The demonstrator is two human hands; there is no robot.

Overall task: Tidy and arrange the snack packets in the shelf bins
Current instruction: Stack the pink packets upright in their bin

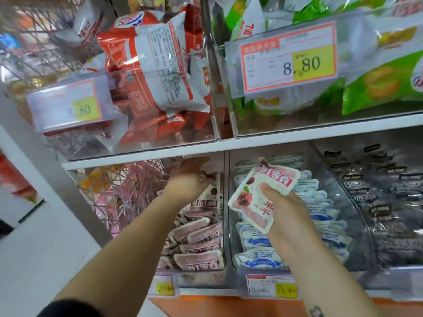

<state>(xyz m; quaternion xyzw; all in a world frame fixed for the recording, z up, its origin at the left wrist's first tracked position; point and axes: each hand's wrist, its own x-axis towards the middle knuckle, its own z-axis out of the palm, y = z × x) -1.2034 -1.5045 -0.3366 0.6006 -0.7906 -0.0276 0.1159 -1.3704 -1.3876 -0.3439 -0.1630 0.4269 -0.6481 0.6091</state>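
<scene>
My right hand (282, 207) grips pink-and-white snack packets (258, 197) and holds them tilted above the clear bin of blue-and-white packets (320, 202). My left hand (190, 179) reaches deep into the back of the neighbouring clear bin (225, 225), which holds several matching pink packets (199, 239) stacked in a row. Its fingers are hidden behind the shelf edge and the packets, so I cannot tell what they touch.
A white shelf board (251, 143) runs just above both hands. Upper bins hold red-and-white packets (155, 65) and green packets (377, 83) behind 8.80 price tags. A bin of dark packets (384, 202) sits at right; a wire basket (128, 186) at left.
</scene>
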